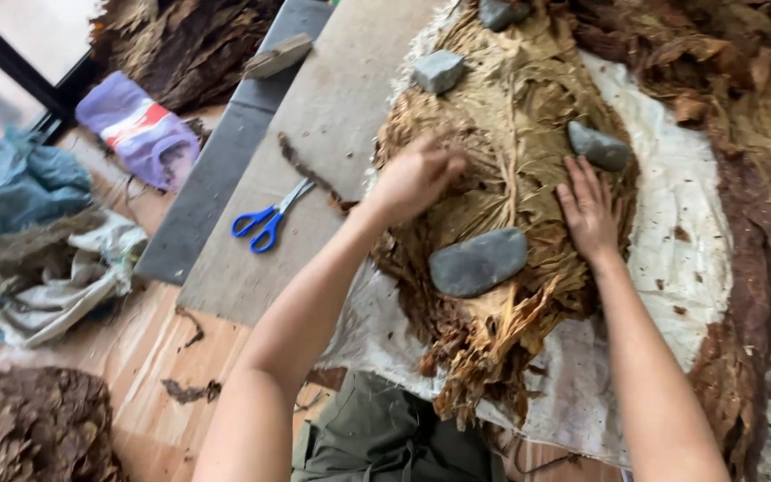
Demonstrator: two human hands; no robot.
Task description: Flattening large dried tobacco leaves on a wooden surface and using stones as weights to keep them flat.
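Observation:
A stack of flattened dried brown leaves (pixel 510 134) lies on a white woven sack (pixel 680 196). Several grey stones weigh it down: a long one (pixel 478 261) near me, one (pixel 598 147) by my right fingertips, one (pixel 439 70) further off. My left hand (pixel 417 178) is curled, fingers pinching at the leaf pile's left edge. My right hand (pixel 589 212) lies flat, palm down, on the leaves just below the right stone.
Blue-handled scissors (pixel 269 219) lie on a grey board (pixel 314 116) to the left. A purple cloth (pixel 140 129) and rumpled fabric (pixel 46 259) sit on the floor. Dark loose leaves (pixel 760 107) pile at the right and another heap (pixel 33 424) at lower left.

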